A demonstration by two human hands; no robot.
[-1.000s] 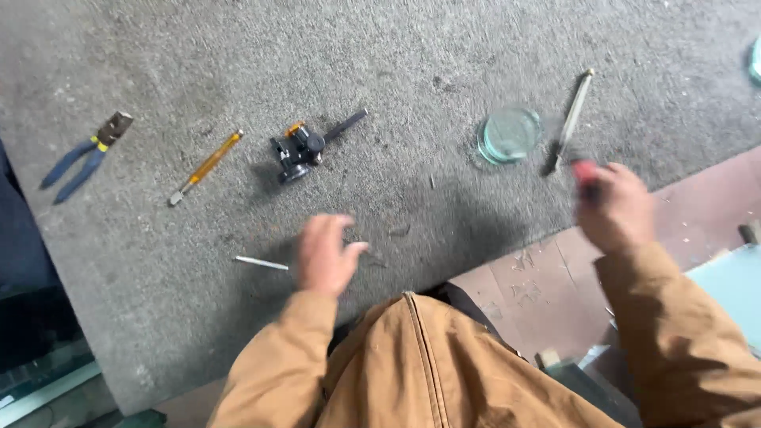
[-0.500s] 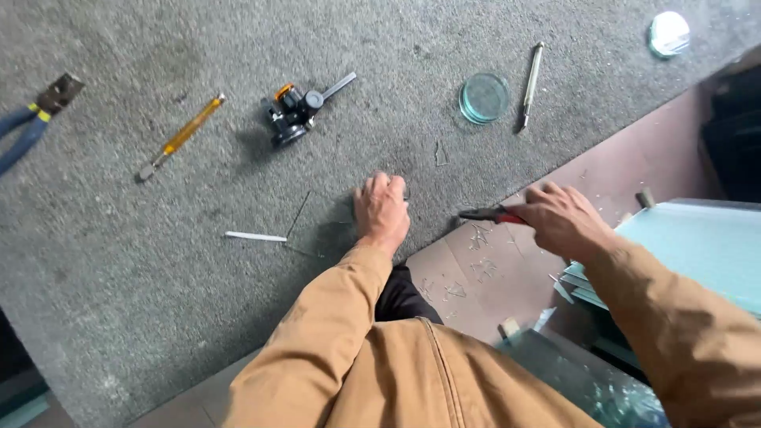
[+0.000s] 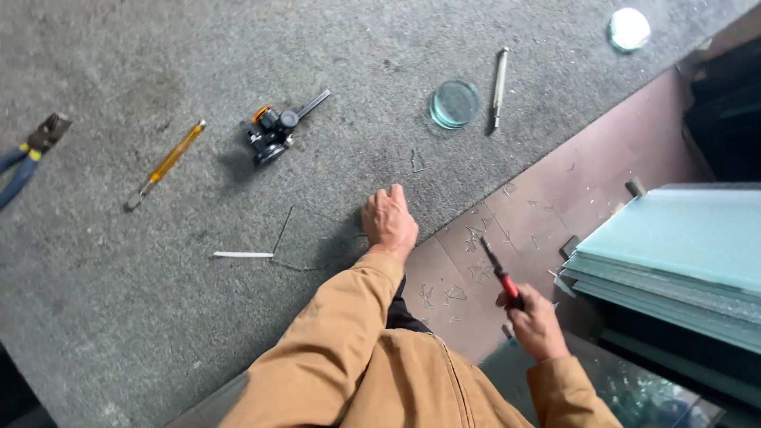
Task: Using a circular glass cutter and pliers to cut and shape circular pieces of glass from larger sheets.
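We grip the red-handled pliers in our closed right hand; their long axis points far-left. Our left hand rests flat on the grey surface.

Right hand holds red-handled tool, left hand on glass pane

I see blue pliers cut by left edge, handles partly gone | clear glass pane under left hand, its outline faint, far edge hidden | red-handled tool in right hand, tip too small to tell | stacked glass sheets run off right edge
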